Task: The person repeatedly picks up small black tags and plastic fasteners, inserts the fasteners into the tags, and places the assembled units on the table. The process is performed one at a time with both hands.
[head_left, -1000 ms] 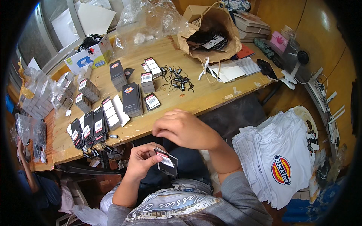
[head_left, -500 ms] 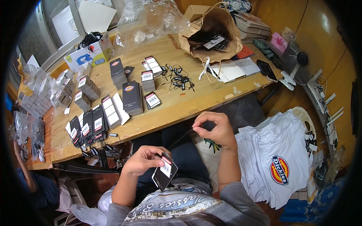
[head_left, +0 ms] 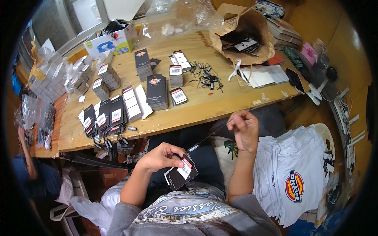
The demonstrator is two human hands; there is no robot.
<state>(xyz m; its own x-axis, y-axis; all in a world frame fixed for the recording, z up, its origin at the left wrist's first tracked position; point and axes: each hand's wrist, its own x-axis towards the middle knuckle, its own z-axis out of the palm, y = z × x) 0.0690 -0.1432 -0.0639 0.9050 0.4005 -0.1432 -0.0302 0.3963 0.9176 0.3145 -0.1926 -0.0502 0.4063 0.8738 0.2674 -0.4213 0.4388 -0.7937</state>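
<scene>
My left hand (head_left: 162, 158) is closed on a small bunch of hang tags (head_left: 182, 177), dark cards with a white barcode label and a red strip on the front one. A thin black tag string (head_left: 208, 137) runs from the top of these cards up to my right hand (head_left: 244, 128). The fingertips of my right hand are pinched on its far end. Close to my left fingers, a small black plastic piece (head_left: 193, 148) with pale marking sits on the string. Both hands are held over my lap, in front of the table edge.
On the wooden table (head_left: 220, 103) stand stacks of black tags (head_left: 157, 94), smaller barcode cards (head_left: 176, 74) and a loose pile of black tag strings (head_left: 206, 76). Behind them is an open paper bag (head_left: 267, 33). White folded shirts (head_left: 271, 173) lie at right. Another person's arm (head_left: 25, 147) shows far left.
The view has shifted, so the table things appear farther right. My hands are slightly farther apart, and the string's black plastic piece now shows beside my left fingers.
</scene>
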